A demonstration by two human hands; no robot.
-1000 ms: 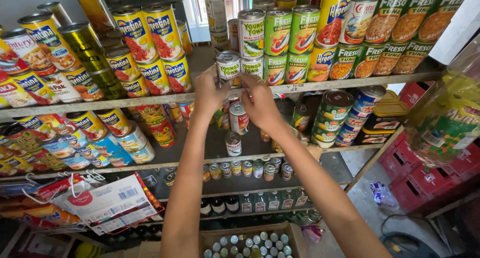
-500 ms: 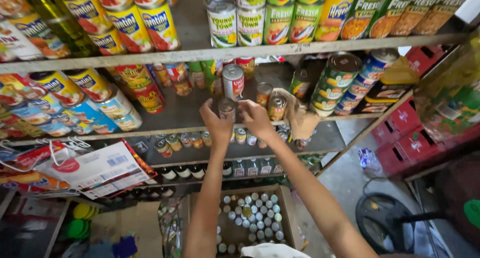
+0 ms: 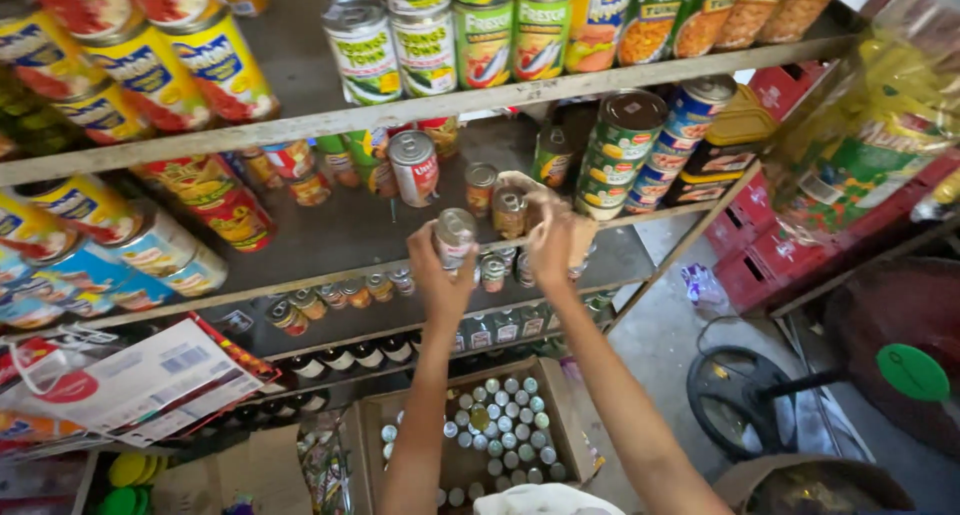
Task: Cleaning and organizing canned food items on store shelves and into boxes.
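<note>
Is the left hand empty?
No, the left hand grips a small can at the middle shelf.

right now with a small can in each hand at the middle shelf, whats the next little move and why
Probably set the small can in the left hand down on the middle shelf, beside the can that the right hand holds. Both hands are raised at the shelf's front edge, and bare shelf shows just behind them, left of the standing red-labelled can.

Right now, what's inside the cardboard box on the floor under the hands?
The cardboard box holds many small upright cans, round tops showing. The left forearm covers part of it; lower layers are hidden.
</note>
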